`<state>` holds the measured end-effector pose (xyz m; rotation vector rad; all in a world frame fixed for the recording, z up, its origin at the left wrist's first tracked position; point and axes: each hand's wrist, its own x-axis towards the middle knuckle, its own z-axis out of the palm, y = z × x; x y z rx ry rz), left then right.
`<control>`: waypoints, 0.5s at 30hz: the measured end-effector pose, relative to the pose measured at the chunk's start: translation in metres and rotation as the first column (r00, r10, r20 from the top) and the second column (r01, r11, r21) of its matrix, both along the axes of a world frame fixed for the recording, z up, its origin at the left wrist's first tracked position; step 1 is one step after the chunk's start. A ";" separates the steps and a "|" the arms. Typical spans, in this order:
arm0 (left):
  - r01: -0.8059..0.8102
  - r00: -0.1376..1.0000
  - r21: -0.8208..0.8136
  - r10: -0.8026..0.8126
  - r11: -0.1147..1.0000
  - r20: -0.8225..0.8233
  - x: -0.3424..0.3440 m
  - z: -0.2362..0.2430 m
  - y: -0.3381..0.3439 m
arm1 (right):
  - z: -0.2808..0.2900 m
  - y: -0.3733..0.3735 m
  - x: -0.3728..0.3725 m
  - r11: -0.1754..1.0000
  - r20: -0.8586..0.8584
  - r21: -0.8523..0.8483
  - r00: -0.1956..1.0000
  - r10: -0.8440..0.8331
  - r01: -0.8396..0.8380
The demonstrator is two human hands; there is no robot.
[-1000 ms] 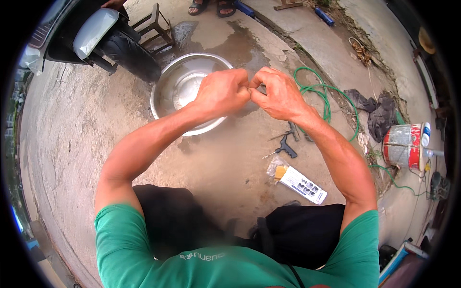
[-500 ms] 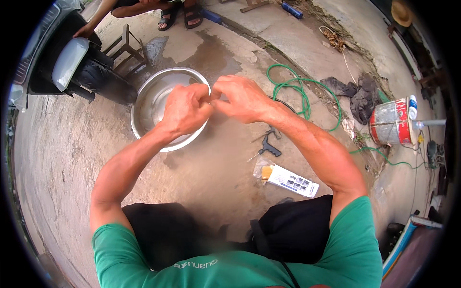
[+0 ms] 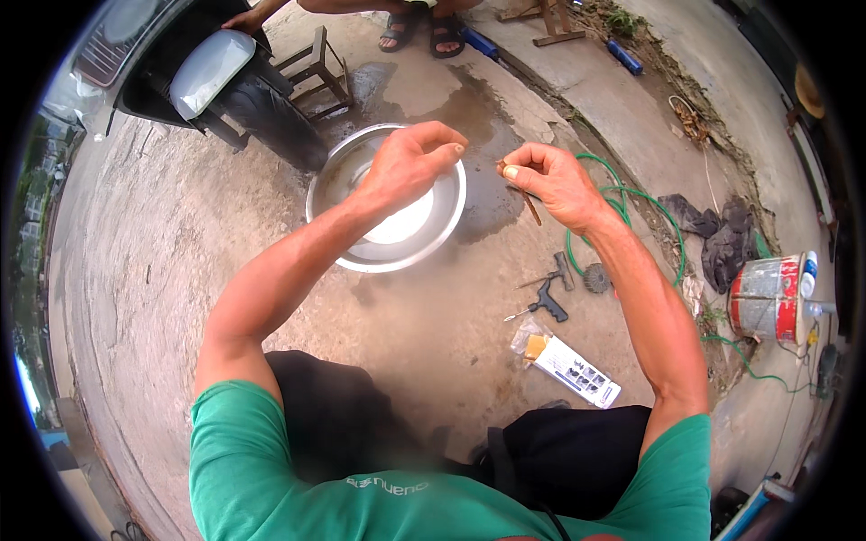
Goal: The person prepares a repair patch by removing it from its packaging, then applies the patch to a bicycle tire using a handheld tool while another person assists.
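Wet concrete ground, steel basin (image 3: pixel 361 257) below; left hand (image 3: pixel 406 167) pinched, contents unclear; right hand (image 3: pixel 550 180) pinching thin brown strip (image 3: pixel 530 206).

A basin (image 3: pixel 388 225) sits on the ground (image 3: pixel 180 270) ahead, under the left hand (image 3: pixel 406 167). The right hand (image 3: pixel 550 180) hangs right of it, pinching a strip (image 3: pixel 528 203). A hose (image 3: pixel 631 203) lies right of the basin. Tools (image 3: pixel 550 293) and a packet (image 3: pixel 568 365) lie nearer the knees. A can (image 3: pixel 767 298) stands far right, a stool (image 3: pixel 311 68) behind the basin.
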<state>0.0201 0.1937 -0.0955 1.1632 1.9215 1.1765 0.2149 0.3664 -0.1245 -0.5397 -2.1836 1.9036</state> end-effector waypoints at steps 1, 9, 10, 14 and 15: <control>0.025 1.000 0.022 -0.025 0.999 -0.006 0.003 -0.004 -0.003 | 0.002 -0.003 -0.002 1.000 -0.001 -0.024 1.000 -0.008 0.008; 0.096 0.995 0.127 -0.091 0.987 -0.042 0.020 0.002 -0.005 | 0.017 -0.020 -0.006 0.987 0.028 0.150 0.998 -0.061 0.056; 0.092 0.996 0.093 -0.089 0.991 -0.029 0.022 0.005 -0.006 | 0.018 -0.022 -0.006 0.980 0.017 0.195 0.998 -0.053 0.048; 0.093 0.995 0.041 -0.091 0.995 -0.032 0.027 0.009 -0.007 | 0.022 -0.028 -0.007 0.954 0.039 0.300 0.999 -0.031 0.018; 0.106 0.994 0.032 -0.105 0.994 -0.041 0.027 0.010 -0.007 | 0.022 -0.029 -0.007 0.933 0.033 0.360 0.999 -0.023 0.009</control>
